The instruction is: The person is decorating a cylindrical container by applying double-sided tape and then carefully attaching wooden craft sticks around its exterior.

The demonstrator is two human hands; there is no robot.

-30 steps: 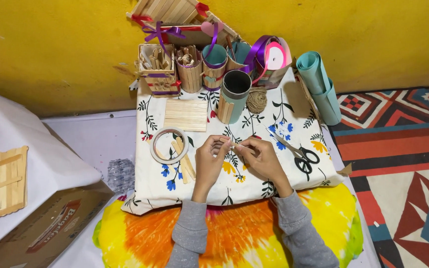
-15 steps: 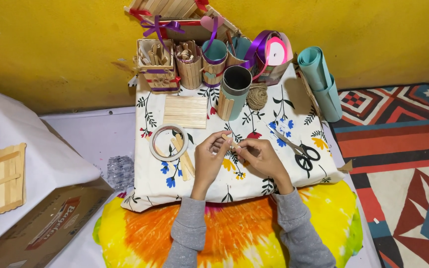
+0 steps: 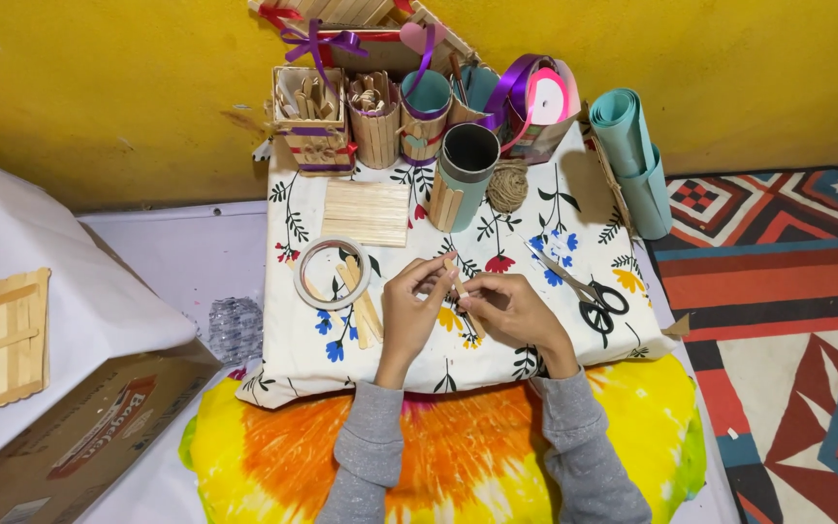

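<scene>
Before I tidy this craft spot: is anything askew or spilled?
Nothing spilled. Both hands pinch a wooden stick; scissors lie flat, and the teal paper rolls overhang the floral cloth edge.

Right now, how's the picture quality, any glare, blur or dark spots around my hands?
Head view: even, soft light, no glare on the floral cloth. Head view: the left hand and right hand look fairly sharp, holding a small wooden stick, with only faint shadows beneath. Head view: the scissors are clear, and the edges bend slightly.
</scene>
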